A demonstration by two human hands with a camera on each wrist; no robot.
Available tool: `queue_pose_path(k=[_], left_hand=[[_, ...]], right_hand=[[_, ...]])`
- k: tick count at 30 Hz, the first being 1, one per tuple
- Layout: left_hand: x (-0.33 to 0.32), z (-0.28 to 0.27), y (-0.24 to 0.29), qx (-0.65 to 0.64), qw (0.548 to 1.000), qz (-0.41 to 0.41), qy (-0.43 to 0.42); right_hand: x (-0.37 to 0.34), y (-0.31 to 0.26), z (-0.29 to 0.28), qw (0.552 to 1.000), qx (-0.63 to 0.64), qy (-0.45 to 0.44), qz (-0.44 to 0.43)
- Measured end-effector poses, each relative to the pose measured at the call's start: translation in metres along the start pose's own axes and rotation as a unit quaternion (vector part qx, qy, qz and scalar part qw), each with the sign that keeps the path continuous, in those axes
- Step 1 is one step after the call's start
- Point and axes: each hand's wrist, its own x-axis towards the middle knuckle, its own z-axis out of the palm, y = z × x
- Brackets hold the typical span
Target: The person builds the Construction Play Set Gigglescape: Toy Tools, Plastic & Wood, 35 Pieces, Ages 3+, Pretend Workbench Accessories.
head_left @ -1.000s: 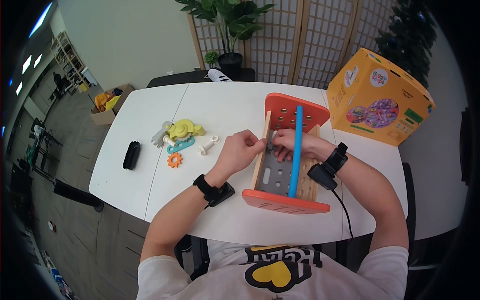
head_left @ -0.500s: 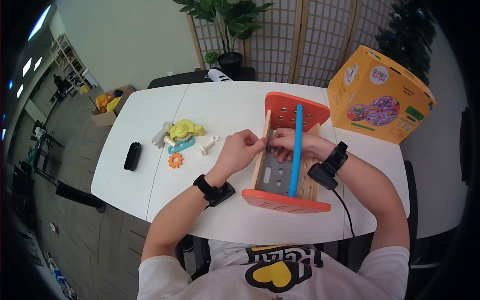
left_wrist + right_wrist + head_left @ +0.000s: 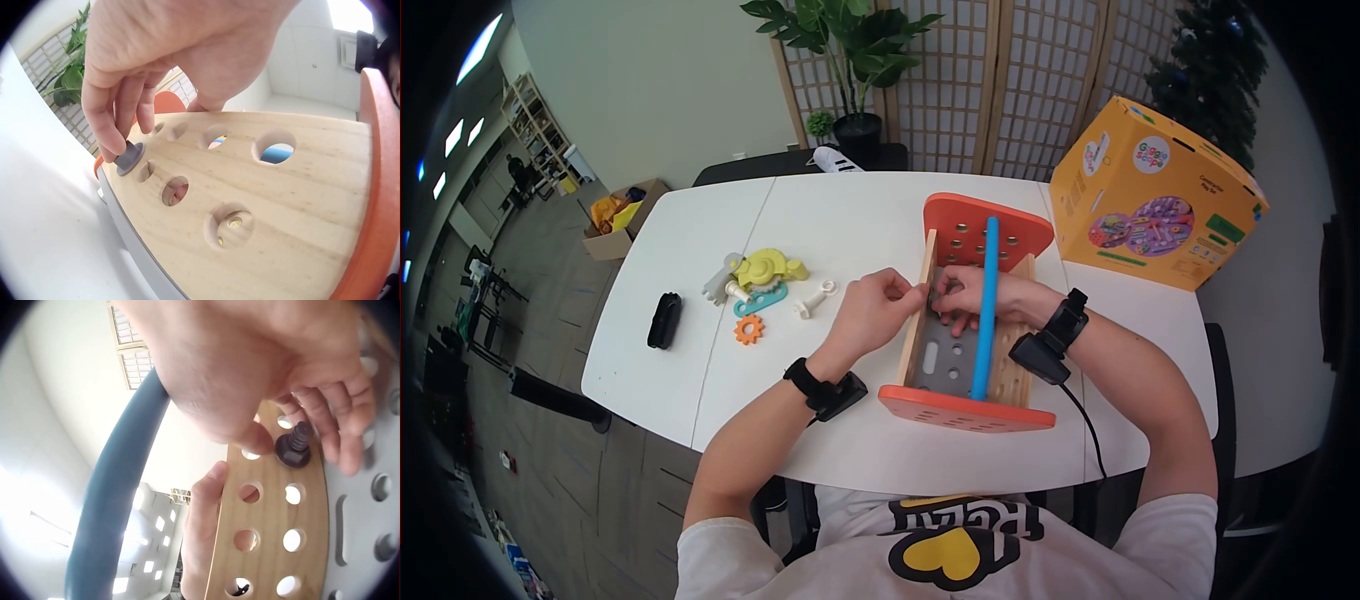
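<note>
The toy frame has a wooden side panel (image 3: 300,194), orange ends, a grey perforated base (image 3: 359,519) and a blue bar (image 3: 986,320). Outside the panel, my left hand (image 3: 875,312) pinches the flat head of a grey bolt (image 3: 130,160) seated in a hole near the far end; its thumb rests on the panel's top edge. Inside the frame, my right hand (image 3: 269,369) reaches beneath the blue bar. The bolt's threaded end pokes through a dark nut (image 3: 292,452), with the right thumb and fingers around it.
Left on the white table (image 3: 820,210) lie yellow and grey toy parts, a teal link (image 3: 762,298), an orange gear (image 3: 748,329), a white bolt (image 3: 816,299) and a black case (image 3: 664,321). A yellow box (image 3: 1155,200) stands at back right.
The head view has shifted slightly. My right fingers have changed position a little around the nut, while the left hand keeps its pinch outside the panel.
</note>
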Motion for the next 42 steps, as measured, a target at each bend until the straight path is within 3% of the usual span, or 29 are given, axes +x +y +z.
queue_pose_path(k=[4, 7, 10, 16, 25, 28, 31, 42], left_hand=[[-0.001, -0.001, 0.002, 0.002, 1.0, -0.002, -0.004], [-0.002, -0.001, 0.004, -0.005, 1.0, -0.009, -0.003], [-0.001, -0.001, 0.0, -0.009, 1.0, -0.003, -0.003], [-0.001, 0.0, 0.0, -0.006, 1.0, 0.002, -0.001], [-0.001, -0.001, -0.001, -0.013, 1.0, 0.0, -0.006], [-0.002, -0.002, 0.001, -0.01, 1.0, 0.003, -0.004], [-0.001, -0.001, -0.002, -0.016, 1.0, 0.012, -0.001], [0.001, -0.002, -0.003, -0.004, 1.0, -0.008, -0.022]], right_hand=[[0.007, 0.006, -0.006, 0.999, -0.023, -0.048, -0.013], [0.005, -0.001, -0.005, 0.996, 0.034, -0.039, 0.067], [-0.007, -0.015, 0.003, 0.998, 0.029, 0.012, 0.052], [0.008, 0.002, -0.001, 0.999, -0.025, -0.018, -0.012], [0.013, -0.004, 0.003, 0.997, -0.016, -0.006, 0.069], [0.005, -0.006, 0.007, 0.999, 0.019, 0.016, 0.036], [0.004, -0.01, 0.006, 0.999, -0.007, -0.03, 0.018], [0.01, -0.006, -0.002, 0.999, -0.037, -0.011, 0.03]])
